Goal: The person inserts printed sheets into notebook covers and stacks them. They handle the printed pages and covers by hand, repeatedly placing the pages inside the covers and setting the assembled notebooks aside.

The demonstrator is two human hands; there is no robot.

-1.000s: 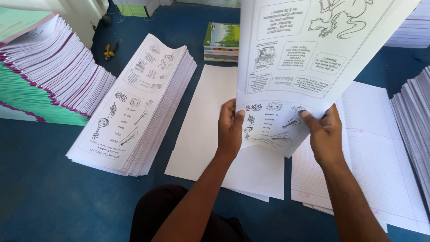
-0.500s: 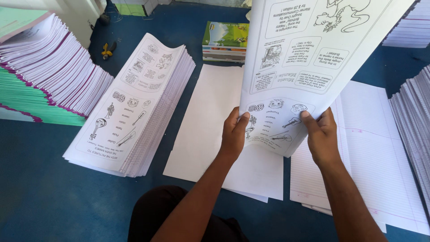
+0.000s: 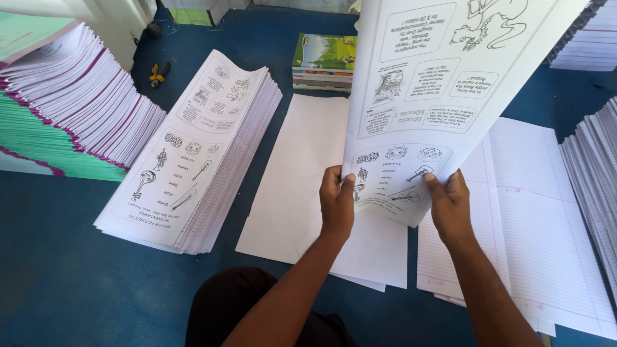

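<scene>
The printed sheet point(image 3: 437, 83) is held up off the blue floor point(image 3: 64, 283), its lower edge gripped between both hands and the rest rising away toward the far side, above the blank white sheets point(image 3: 289, 186) and the ruled sheets point(image 3: 533, 225). The left hand point(image 3: 337, 204) pinches the sheet's lower left corner, thumb on the printed face and fingers curled behind. The right hand point(image 3: 450, 207) pinches the lower right part of the same edge, thumb also on the face. Both forearms reach forward from the lower edge of the view, wrists straight and the hands near each other at about the same height.

A tall stack of printed sheets point(image 3: 193, 154) lies to the left on the floor, with slanted piles of booklets point(image 3: 71, 103) at the left edge and a small stack of books point(image 3: 323, 61) at the far side.

Against half a second ago, the sheet has tipped slightly further upright and the hands sit a little closer together; the grip is unchanged.
</scene>
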